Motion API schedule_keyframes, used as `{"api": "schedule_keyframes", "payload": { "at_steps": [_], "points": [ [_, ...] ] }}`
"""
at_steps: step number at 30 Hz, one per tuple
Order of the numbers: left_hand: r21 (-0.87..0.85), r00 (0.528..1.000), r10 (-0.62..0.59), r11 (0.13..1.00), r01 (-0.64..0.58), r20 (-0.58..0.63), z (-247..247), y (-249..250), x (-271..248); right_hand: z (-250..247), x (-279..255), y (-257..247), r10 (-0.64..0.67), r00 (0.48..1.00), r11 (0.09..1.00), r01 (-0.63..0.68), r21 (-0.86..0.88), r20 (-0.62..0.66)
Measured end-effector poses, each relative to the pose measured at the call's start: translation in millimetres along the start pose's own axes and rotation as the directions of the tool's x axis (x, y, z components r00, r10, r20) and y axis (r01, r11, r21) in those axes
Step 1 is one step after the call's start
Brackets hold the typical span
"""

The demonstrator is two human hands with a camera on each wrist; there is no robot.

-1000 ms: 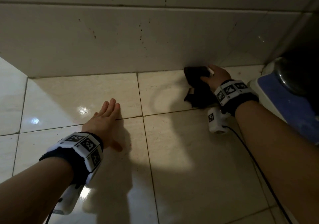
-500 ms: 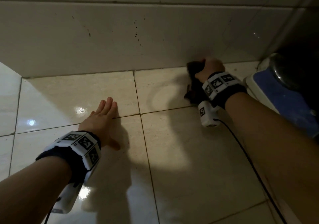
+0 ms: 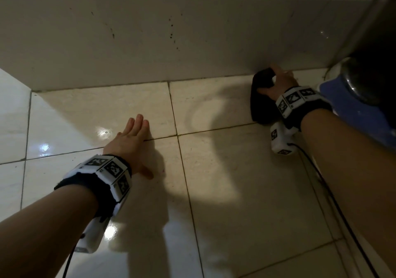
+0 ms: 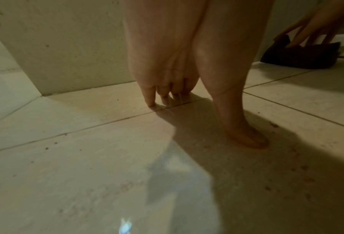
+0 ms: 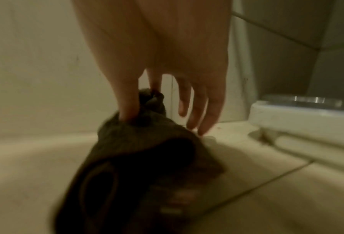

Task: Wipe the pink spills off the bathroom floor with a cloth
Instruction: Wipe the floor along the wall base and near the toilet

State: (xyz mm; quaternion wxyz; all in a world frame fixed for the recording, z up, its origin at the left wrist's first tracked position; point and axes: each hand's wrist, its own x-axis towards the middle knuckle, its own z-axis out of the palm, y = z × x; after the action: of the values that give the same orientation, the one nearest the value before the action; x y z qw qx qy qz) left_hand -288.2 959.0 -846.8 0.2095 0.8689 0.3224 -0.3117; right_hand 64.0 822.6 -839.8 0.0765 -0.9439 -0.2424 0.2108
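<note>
We count two hands: the left hand (image 3: 128, 142) and the right hand (image 3: 278, 82). We see one dark cloth (image 3: 262, 97). Each wrist carries one marker band, so two bands: left band (image 3: 107, 170) and right band (image 3: 295, 100). We count one blue-and-white fixture (image 3: 351, 110) at the right edge. We cannot count pink spills; only faint specks show.

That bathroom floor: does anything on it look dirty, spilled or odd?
Yes. Small reddish-brown specks dot the beige floor tile beside the left hand's thumb, like unwiped splatter. The dark crumpled cloth sits far off by the wall.
</note>
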Motion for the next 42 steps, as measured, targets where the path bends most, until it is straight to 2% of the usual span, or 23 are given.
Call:
{"api": "schedule_keyframes", "payload": {
  "at_steps": [3, 5, 7, 9, 11, 13, 15, 16, 20, 21, 24, 25, 27, 29, 31, 34, 36, 37, 38, 40, 42],
  "points": [
    [0.011, 1.0, -0.002, 1.0, 0.002, 0.0, -1, 0, 0, 12, -1, -16, -0.089, 0.995, 0.988, 0.094, -0.123, 0.048],
    [0.008, 1.0, 0.001, 1.0, 0.0, -0.002, 0, 0, 1, 21, -7, -26, -0.078, 0.997, 0.977, 0.079, -0.197, 0.015],
    [0.001, 1.0, 0.005, 1.0, -0.005, -0.002, 1, -1, 1, 28, -19, -35, -0.077, 0.997, 0.98, 0.072, -0.185, -0.016],
    [-0.002, 1.0, 0.006, 1.0, -0.006, -0.001, 1, -2, 1, 34, -38, -45, -0.163, 0.985, 0.966, 0.147, -0.21, -0.059],
    [-0.001, 1.0, 0.006, 1.0, -0.006, -0.001, 0, -1, 0, 46, -63, -59, -0.311, 0.947, 0.94, 0.293, -0.176, -0.085],
    [-0.001, 1.0, 0.006, 1.0, -0.006, 0.004, -1, 0, -1, 63, -95, -75, -0.465, 0.885, 0.877, 0.463, -0.13, 0.017],
    [0.004, 1.0, 0.007, 1.0, -0.007, 0.005, -2, 0, -1, 72, -113, -80, -0.504, 0.855, 0.852, 0.515, -0.094, 0.125],
    [0.005, 1.0, 0.008, 1.0, -0.008, 0.005, -2, 0, -1, 68, -114, -79, -0.484, 0.868, 0.867, 0.493, -0.074, 0.115],
    [0.004, 1.0, 0.012, 1.0, -0.012, 0.012, -2, -2, 0, 33, -67, -52, -0.314, 0.946, 0.946, 0.304, -0.11, -0.084],
    [0.005, 1.0, 0.013, 1.0, -0.013, 0.012, -1, -2, 0, 25, -53, -42, -0.251, 0.964, 0.962, 0.239, -0.13, -0.085],
    [0.002, 1.0, 0.015, 1.0, -0.015, 0.016, -1, -1, 0, 20, -28, -17, -0.054, 0.998, 0.986, 0.06, -0.154, 0.04],
    [0.001, 1.0, 0.013, 1.0, -0.013, 0.014, -1, -1, 0, 23, -28, -15, -0.043, 0.998, 0.986, 0.05, -0.161, 0.049],
    [0.003, 1.0, 0.012, 1.0, -0.012, 0.007, -2, -2, 1, 34, -42, -24, -0.136, 0.99, 0.978, 0.138, -0.154, 0.022],
    [0.006, 1.0, 0.014, 1.0, -0.014, 0.007, -1, -2, 1, 51, -74, -46, -0.309, 0.951, 0.944, 0.304, -0.128, -0.024],
    [0.019, 1.0, 0.018, 1.0, -0.018, 0.009, 0, -3, 1, 73, -118, -70, -0.476, 0.879, 0.875, 0.476, -0.086, 0.021],
    [0.071, 0.999, 0.023, 0.997, -0.025, 0.03, -3, -7, 0, 110, -192, -93, -0.687, 0.696, 0.707, 0.707, -0.031, 0.207],
    [0.174, 0.997, 0.036, 0.984, -0.047, 0.062, -8, -10, -3, 122, -222, -93, -0.741, 0.615, 0.638, 0.77, -0.002, 0.269],
    [0.232, 0.996, 0.044, 0.971, -0.061, 0.075, -9, -11, -5, 119, -225, -91, -0.754, 0.613, 0.641, 0.765, 0.061, 0.237],
    [0.276, 0.995, 0.051, 0.959, -0.073, 0.086, -9, -14, -8, 113, -218, -89, -0.748, 0.637, 0.662, 0.737, 0.139, 0.186],
    [0.308, 0.994, 0.046, 0.948, -0.074, 0.098, -6, -17, -13, 99, -185, -81, -0.669, 0.737, 0.743, 0.66, 0.112, 0.093],
    [0.306, 0.995, 0.03, 0.95, -0.058, 0.094, -2, -19, -16, 81, -145, -72, -0.539, 0.842, 0.841, 0.539, -0.047, 0.013]
  ]
}}
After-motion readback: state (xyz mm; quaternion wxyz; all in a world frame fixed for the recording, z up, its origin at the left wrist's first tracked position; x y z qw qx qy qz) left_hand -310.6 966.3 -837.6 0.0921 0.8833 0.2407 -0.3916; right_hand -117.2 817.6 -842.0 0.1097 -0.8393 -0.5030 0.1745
